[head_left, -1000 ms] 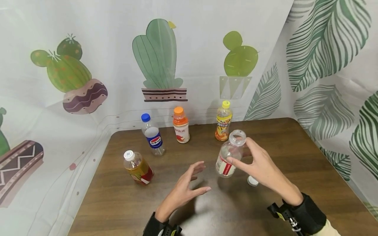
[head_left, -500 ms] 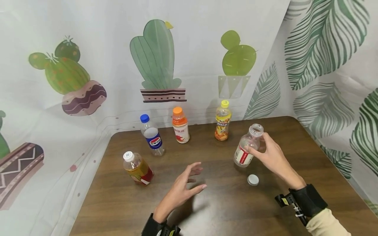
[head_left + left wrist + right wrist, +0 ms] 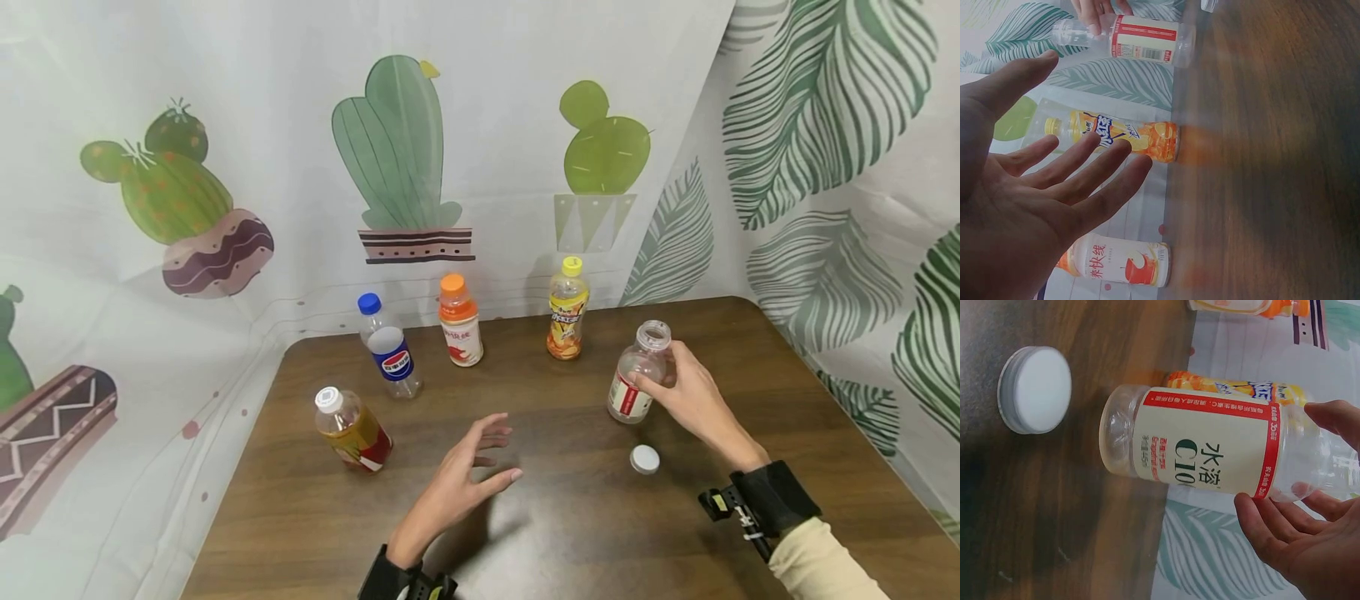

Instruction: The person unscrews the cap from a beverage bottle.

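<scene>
On the right of the head view, an uncapped clear plastic bottle [image 3: 632, 387] with a cream and red label stands upright on the table. My right hand [image 3: 693, 400] holds it around the upper part, thumb on one side and fingers on the other. In the right wrist view the fingertips [image 3: 1250, 509] lie at the label's top edge. A white screw cap [image 3: 645, 459] lies on the table in front of the bottle. My left hand [image 3: 461, 479] hovers over the middle of the table, fingers spread, holding nothing.
At the back stand a yellow-capped tea bottle [image 3: 567, 317], an orange-capped drink bottle [image 3: 461, 325] and a blue-capped Pepsi bottle [image 3: 392, 354]. A white-capped bottle [image 3: 356, 437] is at the left on the wooden table [image 3: 570, 542]. A printed cloth [image 3: 510, 125] hangs behind.
My right hand has carried the uncapped bottle to the right and set it down upright behind the cap. My left hand has barely shifted.
</scene>
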### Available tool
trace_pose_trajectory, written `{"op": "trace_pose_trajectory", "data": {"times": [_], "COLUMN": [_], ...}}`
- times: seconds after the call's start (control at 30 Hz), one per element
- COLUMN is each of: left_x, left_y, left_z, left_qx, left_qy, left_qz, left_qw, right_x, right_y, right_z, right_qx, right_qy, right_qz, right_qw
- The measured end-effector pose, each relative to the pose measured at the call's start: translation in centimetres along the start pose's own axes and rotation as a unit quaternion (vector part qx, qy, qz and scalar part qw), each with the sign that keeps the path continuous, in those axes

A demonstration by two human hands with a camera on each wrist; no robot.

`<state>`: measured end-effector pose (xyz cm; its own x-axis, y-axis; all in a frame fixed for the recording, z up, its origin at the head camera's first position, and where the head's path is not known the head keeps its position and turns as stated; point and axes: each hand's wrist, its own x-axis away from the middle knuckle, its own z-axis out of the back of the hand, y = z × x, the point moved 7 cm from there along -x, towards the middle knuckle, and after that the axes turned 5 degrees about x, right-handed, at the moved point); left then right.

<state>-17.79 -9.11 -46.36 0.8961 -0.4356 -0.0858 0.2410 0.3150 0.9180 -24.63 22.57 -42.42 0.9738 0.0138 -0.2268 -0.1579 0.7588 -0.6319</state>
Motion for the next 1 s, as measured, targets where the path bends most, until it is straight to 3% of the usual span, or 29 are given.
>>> {"op": "trace_pose_trajectory", "data": {"times": [0.27,0.53,0.63,0.7,0.8,0.9,1.0], "left_x": [0.0,-0.1,-0.1,-0.1,0.0,0.0,-0.1], "left_y": [-0.1,-0.2,-0.2,-0.2,-0.3,-0.3,-0.2], "left_z": [0.0,0.1,0.0,0.0,0.0,0.2,0.4], "left_qx": [0.004,0.005,0.004,0.004,0.008,0.009,0.011], "left_qy": [0.000,-0.001,-0.004,-0.005,-0.005,0.000,0.005], "left_qz": [-0.001,0.007,0.006,0.004,0.002,-0.003,-0.008], "left_qw": [1.0000,1.0000,1.0000,1.0000,1.0000,1.0000,0.9999], "right_x": [0.0,-0.2,0.0,0.4,1.2,2.1,2.6], "right_y": [1.0,1.2,1.1,0.8,-0.7,-3.4,-6.7], "right_z": [-0.7,-0.9,-1.0,-0.7,1.0,3.3,4.7], "right_qx": [0.001,0.003,-0.017,-0.024,-0.024,-0.020,-0.044], "right_qy": [-0.014,-0.012,-0.011,0.011,0.091,0.180,0.219], "right_qz": [-0.006,0.014,0.017,0.016,0.028,0.061,0.093], "right_qw": [1.000,1.000,1.000,1.000,0.995,0.982,0.970]}}
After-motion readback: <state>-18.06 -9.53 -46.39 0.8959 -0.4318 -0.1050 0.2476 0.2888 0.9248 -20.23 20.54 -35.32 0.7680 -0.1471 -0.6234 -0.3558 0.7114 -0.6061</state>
